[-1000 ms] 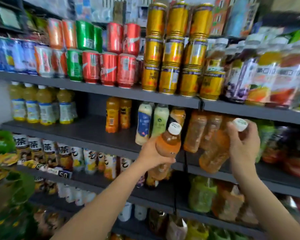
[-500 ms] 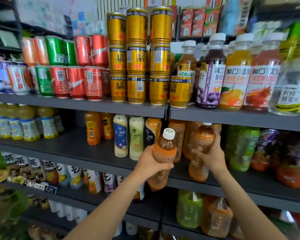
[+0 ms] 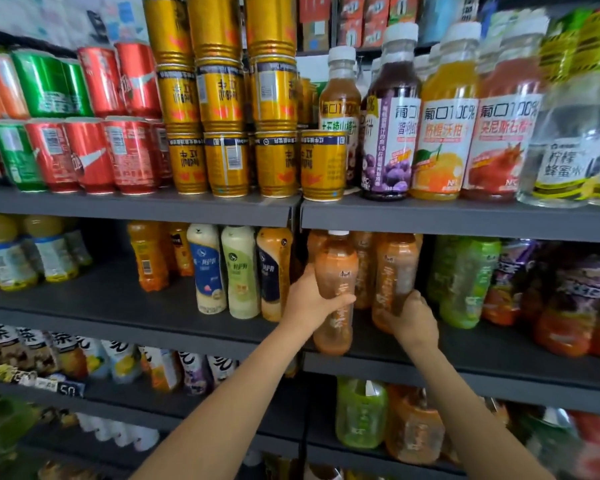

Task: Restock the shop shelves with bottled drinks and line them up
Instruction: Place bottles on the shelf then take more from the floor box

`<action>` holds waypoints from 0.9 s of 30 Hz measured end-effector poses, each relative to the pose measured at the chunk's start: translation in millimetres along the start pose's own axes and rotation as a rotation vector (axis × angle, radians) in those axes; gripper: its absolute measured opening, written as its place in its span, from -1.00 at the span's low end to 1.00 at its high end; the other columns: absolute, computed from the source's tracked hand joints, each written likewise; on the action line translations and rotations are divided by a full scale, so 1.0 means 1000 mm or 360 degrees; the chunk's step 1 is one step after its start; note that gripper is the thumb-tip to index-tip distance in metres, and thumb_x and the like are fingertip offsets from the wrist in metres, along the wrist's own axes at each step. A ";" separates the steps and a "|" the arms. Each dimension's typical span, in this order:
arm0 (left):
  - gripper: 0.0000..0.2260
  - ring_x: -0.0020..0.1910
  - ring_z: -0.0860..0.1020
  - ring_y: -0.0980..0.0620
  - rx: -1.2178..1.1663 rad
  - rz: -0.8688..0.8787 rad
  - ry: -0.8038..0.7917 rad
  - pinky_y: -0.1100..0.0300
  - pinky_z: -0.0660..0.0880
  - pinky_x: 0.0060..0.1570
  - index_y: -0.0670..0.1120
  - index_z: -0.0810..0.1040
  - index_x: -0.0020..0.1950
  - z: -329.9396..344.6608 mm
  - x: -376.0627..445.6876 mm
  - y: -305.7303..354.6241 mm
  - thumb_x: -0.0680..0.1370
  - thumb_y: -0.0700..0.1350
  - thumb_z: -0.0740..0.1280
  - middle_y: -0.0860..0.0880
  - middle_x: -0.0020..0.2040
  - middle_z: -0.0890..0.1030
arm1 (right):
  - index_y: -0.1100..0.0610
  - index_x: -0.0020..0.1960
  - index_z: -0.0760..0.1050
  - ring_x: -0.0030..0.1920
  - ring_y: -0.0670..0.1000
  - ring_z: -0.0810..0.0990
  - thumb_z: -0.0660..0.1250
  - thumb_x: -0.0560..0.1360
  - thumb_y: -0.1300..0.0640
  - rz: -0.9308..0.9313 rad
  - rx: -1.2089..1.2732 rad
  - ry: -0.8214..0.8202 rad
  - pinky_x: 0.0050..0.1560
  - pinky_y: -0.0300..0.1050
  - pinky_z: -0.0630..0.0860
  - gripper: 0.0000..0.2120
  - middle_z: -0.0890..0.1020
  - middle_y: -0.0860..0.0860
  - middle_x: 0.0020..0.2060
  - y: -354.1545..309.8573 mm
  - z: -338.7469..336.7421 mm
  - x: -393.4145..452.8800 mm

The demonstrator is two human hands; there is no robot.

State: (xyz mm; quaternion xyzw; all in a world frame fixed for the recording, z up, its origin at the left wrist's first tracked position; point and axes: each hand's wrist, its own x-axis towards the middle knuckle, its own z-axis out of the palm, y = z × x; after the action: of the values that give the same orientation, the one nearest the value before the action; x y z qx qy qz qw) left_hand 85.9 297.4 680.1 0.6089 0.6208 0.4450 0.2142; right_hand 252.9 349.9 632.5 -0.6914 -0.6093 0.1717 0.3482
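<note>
My left hand point(image 3: 307, 301) grips an orange tea bottle point(image 3: 335, 268) with a white cap, upright at the front of the dark middle shelf point(image 3: 465, 355). My right hand point(image 3: 411, 318) holds the lower part of a second orange tea bottle point(image 3: 395, 268) just to the right and a little deeper in. More orange bottles stand behind these two. The second bottle's cap is hidden under the shelf above.
Cream, green and tan milk-tea bottles point(image 3: 239, 271) stand left of my left hand, green bottles point(image 3: 465, 278) right of my right hand. Gold cans point(image 3: 274, 161) and juice bottles point(image 3: 444, 133) fill the upper shelf. Lower shelves hold more drinks.
Both bottles have gone further into the middle shelf. The right hand slid down from the bottle's neck to its lower part, and the left bottle now stands upright.
</note>
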 end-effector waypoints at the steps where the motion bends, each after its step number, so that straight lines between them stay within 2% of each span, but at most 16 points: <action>1: -0.37 0.24 0.46 0.00 0.0114 -0.0003 -0.0045 0.16 0.39 0.18 -0.09 0.33 0.34 0.003 0.005 0.001 0.36 0.03 0.49 -0.03 0.24 0.51 | 0.28 0.18 0.32 0.15 0.26 0.50 0.46 0.38 -0.02 0.0001 -0.0007 -0.0007 0.05 0.11 0.49 -0.43 0.49 0.21 0.16 0.000 -0.001 0.001; 4: -0.37 0.27 0.45 -0.06 0.0404 -0.0067 -0.0167 0.10 0.42 0.20 -0.12 0.31 0.35 0.012 0.015 0.001 0.39 0.08 0.45 -0.08 0.28 0.49 | 0.26 0.18 0.31 0.15 0.25 0.50 0.44 0.39 -0.03 -0.0010 -0.0027 -0.0017 0.04 0.10 0.47 -0.45 0.49 0.19 0.16 -0.001 -0.002 0.000; 8: -0.59 0.11 0.54 -0.08 0.0695 -0.0049 -0.0181 0.13 0.45 0.03 -0.17 0.45 0.12 0.020 0.022 0.012 0.46 0.11 0.37 -0.11 0.12 0.56 | 0.25 0.17 0.31 0.15 0.22 0.50 0.43 0.41 -0.03 -0.0006 -0.0049 -0.0011 0.01 0.07 0.48 -0.48 0.49 0.17 0.15 0.001 0.000 -0.001; 11: -0.63 0.01 0.57 -0.10 0.0909 -0.0058 -0.0172 0.14 0.44 -0.11 -0.19 0.50 -0.01 0.032 0.027 0.017 0.51 0.14 0.28 -0.13 0.01 0.59 | 0.25 0.17 0.30 0.15 0.22 0.50 0.42 0.42 -0.01 0.0018 -0.0055 -0.0001 0.01 0.07 0.48 -0.49 0.49 0.17 0.16 0.002 0.002 -0.001; 14: -0.67 0.04 0.57 -0.11 0.0799 -0.0124 -0.0136 0.09 0.49 -0.02 -0.19 0.51 0.05 0.044 0.032 0.012 0.54 0.08 0.28 -0.14 0.04 0.60 | 0.27 0.23 0.28 0.18 0.27 0.47 0.43 0.41 0.03 0.0051 -0.0001 -0.0015 0.09 0.11 0.46 -0.45 0.46 0.22 0.19 0.000 0.002 -0.002; 16: -0.70 0.11 0.55 -0.10 0.0679 -0.0087 -0.0096 0.06 0.50 0.11 -0.14 0.44 0.23 0.043 0.029 -0.001 0.54 -0.04 0.30 -0.13 0.10 0.57 | 0.28 0.33 0.21 0.20 0.32 0.42 0.43 0.42 0.05 0.0050 0.0058 0.0032 0.14 0.15 0.44 -0.36 0.39 0.27 0.23 -0.003 -0.001 -0.008; 18: -0.60 0.14 0.54 -0.05 0.0489 0.0011 -0.0039 0.07 0.48 0.16 -0.06 0.32 0.36 0.035 0.014 -0.023 0.54 -0.14 0.29 -0.08 0.15 0.56 | 0.28 0.39 0.17 0.18 0.35 0.40 0.42 0.42 0.12 -0.0082 0.0112 0.0259 0.12 0.20 0.44 -0.32 0.34 0.30 0.22 -0.010 -0.004 -0.022; 20: -0.57 0.15 0.52 0.04 0.0344 0.0158 0.0041 0.19 0.46 0.14 -0.04 0.29 0.39 0.018 -0.013 -0.046 0.53 -0.18 0.27 0.00 0.17 0.53 | 0.31 0.34 0.23 0.15 0.32 0.41 0.42 0.40 0.23 -0.0359 0.0179 0.0533 0.11 0.21 0.46 -0.41 0.35 0.29 0.20 -0.026 -0.004 -0.042; 22: -0.60 0.15 0.49 0.10 0.0355 0.0269 0.0107 0.28 0.41 0.06 -0.05 0.31 0.37 -0.004 -0.047 -0.073 0.54 -0.20 0.24 0.04 0.20 0.49 | 0.32 0.27 0.30 0.14 0.27 0.43 0.40 0.38 0.33 -0.0663 0.0205 0.0681 0.11 0.15 0.46 -0.49 0.37 0.27 0.16 -0.051 0.004 -0.065; 24: -0.62 0.14 0.48 0.09 0.0386 0.0205 0.0130 0.33 0.39 0.02 -0.07 0.32 0.36 -0.033 -0.078 -0.112 0.55 -0.21 0.23 0.03 0.22 0.46 | 0.30 0.26 0.31 0.12 0.22 0.43 0.35 0.40 0.36 -0.0877 0.0269 0.0600 0.09 0.09 0.44 -0.54 0.38 0.25 0.14 -0.084 0.022 -0.090; 27: -0.62 0.09 0.51 0.00 0.0458 -0.0155 0.0142 0.24 0.45 0.03 -0.08 0.30 0.37 -0.088 -0.125 -0.183 0.56 -0.18 0.23 -0.02 0.21 0.46 | 0.28 0.27 0.32 0.11 0.22 0.45 0.33 0.44 0.34 -0.1103 0.0212 0.0156 0.07 0.09 0.47 -0.57 0.38 0.22 0.13 -0.133 0.075 -0.133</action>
State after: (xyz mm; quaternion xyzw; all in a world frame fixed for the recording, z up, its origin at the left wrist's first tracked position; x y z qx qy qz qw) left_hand -67.9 178.5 541.5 0.5821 0.7159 0.3670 0.1183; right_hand 80.8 243.8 647.4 -0.4269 -0.7777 0.0494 0.4589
